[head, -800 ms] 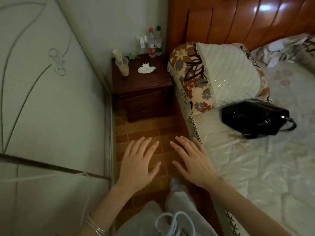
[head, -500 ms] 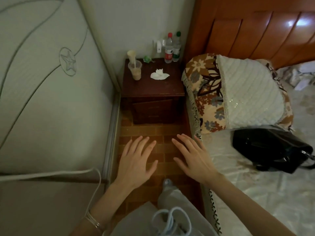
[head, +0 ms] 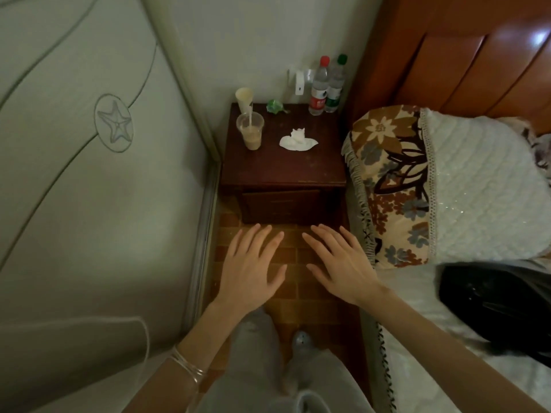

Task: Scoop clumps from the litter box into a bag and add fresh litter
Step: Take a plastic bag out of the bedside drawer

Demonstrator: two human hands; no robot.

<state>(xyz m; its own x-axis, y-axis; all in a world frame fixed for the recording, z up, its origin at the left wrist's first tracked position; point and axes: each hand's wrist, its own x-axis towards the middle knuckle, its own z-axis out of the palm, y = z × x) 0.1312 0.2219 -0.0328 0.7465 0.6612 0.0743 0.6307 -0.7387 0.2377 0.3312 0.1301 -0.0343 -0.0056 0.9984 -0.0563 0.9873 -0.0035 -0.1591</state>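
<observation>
Left hand (head: 252, 271) and right hand (head: 343, 263) held out palms down, fingers spread, empty, above brick floor (head: 293, 305) before a nightstand (head: 283, 168)

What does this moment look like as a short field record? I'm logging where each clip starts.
place: narrow floor strip between wardrobe door and bed
left hand: open, fingers spread, empty
right hand: open, fingers spread, empty
nightstand: ahead of the hands
on nightstand: plastic cup, crumpled tissue, two bottles
on bed: floral pillow, black bag
litter box, scoop, bag: not in view
</observation>
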